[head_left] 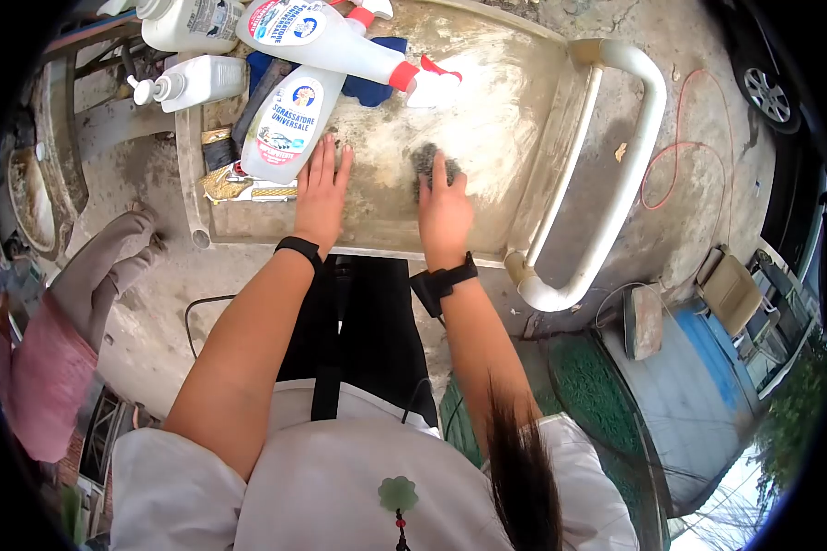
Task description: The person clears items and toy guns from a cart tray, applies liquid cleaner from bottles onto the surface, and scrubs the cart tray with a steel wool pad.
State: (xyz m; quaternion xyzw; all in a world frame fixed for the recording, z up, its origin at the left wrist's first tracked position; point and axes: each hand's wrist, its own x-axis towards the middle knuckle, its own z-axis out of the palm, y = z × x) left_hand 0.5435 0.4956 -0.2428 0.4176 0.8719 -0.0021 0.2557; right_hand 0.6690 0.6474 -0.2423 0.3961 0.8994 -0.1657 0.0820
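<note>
My right hand point(447, 213) presses a dark grey steel wool pad point(424, 163) onto the dirty cart top point(386, 216), fingers over the pad. The surface around the pad looks wet, with pale smears. My left hand point(320, 195) lies flat on the same surface, fingers stretched out and holding nothing. Right beside its fingertips lies a spray bottle point(289, 124) with a blue and pink label. A second spray bottle point(340, 44) with a red and white trigger rests across it. Left of my left hand are a gold and white packet point(239, 186) and a dark roll point(218, 150).
A white pump bottle point(202, 83), a white jug point(191, 22) and a blue cloth point(377, 83) sit at the cart's far left. A white pipe handle point(648, 119) juts out right. Another person point(50, 395) stands at left. An orange cord point(678, 147) and a car point(767, 92) are at right.
</note>
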